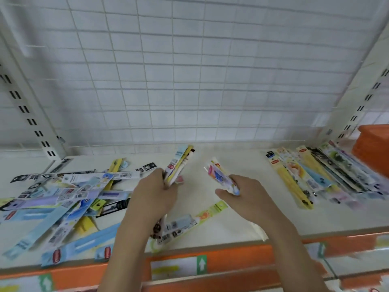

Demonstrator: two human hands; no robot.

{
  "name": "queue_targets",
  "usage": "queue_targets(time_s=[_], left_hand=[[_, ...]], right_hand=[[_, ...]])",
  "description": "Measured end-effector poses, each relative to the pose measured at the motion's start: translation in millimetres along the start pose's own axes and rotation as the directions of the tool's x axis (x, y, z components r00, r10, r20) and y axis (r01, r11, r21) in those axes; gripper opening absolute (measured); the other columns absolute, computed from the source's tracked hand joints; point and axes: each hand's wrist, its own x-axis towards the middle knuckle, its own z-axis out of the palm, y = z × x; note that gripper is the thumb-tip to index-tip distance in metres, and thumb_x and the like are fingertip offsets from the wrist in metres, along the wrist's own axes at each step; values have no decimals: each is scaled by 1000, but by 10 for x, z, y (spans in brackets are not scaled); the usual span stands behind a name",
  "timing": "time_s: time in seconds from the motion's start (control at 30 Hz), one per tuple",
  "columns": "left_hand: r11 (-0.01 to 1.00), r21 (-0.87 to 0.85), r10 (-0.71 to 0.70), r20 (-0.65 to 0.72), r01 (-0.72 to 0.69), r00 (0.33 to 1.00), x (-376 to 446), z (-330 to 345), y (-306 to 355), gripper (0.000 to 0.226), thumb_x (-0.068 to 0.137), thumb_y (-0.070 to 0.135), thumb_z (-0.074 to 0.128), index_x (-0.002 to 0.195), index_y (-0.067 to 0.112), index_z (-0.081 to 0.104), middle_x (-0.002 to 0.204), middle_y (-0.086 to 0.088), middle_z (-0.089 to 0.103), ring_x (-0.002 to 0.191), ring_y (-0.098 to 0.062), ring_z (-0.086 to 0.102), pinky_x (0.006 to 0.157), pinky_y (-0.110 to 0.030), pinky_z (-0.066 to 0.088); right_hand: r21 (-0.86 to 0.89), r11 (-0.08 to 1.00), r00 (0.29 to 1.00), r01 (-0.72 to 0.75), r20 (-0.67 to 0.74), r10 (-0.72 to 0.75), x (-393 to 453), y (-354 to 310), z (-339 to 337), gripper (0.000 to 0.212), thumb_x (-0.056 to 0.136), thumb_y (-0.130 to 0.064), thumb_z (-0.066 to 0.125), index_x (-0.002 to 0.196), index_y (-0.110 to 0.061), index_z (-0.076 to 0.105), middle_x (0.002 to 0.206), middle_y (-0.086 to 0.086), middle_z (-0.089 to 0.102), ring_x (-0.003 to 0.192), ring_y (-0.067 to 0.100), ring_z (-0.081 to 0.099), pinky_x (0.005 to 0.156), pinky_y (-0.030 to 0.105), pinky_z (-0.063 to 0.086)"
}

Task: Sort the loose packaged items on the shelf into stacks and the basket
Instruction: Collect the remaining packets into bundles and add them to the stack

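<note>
Both hands work over a cream shelf [210,226] backed by a white wire grid [189,70]. The left hand [154,191], just left of centre, has its fingers curled round a small bundle of long packets [179,164]; the bundle fans up and away toward one o'clock, yellow and pale blue faces showing, its lower ends hidden under the palm. The right hand [245,196], just right of centre, grips a single pink-and-blue packet [221,175], thumb tucked beneath it and fingers wrapped over — the packet points toward eleven o'clock. The two hands are near each other but apart.

At nine o'clock lies the loose heap of packets [63,199], crossing one another at all angles: light blue, lilac, yellow and black-and-white sleeves, some reaching the front lip of the shelf. Between the forearms, at six o'clock, a green-and-orange packet [202,216] lies flat on the shelf, running toward two o'clock, with another packet or two just beside its lower end under the left wrist.

At three o'clock a sorted stack of packets [324,175] lies side by side, all slanted the same way. Just beyond it, at the right edge, stands an orange basket [372,148] — only its corner shows. The shelf's front rail [242,260] is orange with white and green labels.
</note>
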Motion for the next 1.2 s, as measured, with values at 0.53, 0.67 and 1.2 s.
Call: queue_targets(time_s=[0.53,0.67,1.2], left_hand=[[958,66,-256,-243,279,936,-587,-253,-288,35,86,22,57,61,12,35,53,-3,38,50,-18,37,48,-27,28],[945,101,-280,-239,310,930,-665,-176,-311,32,86,29,61,68,10,42,58,-3,44,52,-16,41,50,-27,31],[935,76,-320,-236,346,917,-558,336,-144,22,84,22,54,67,17,41,63,-2,50,58,-19,48,51,-26,34]], right_hand=[[-50,961,881,274,414,-230,-28,-68,247,32,77,-35,69,65,-34,39,71,-10,50,71,18,56,61,29,39],[-178,933,915,314,319,-247,-12,-18,251,27,85,-38,61,69,-28,42,80,-7,56,84,22,57,65,30,40],[-19,984,984,175,-14,-175,170,582,-285,19,86,-45,57,79,-27,57,67,-5,61,68,17,59,59,30,43]])
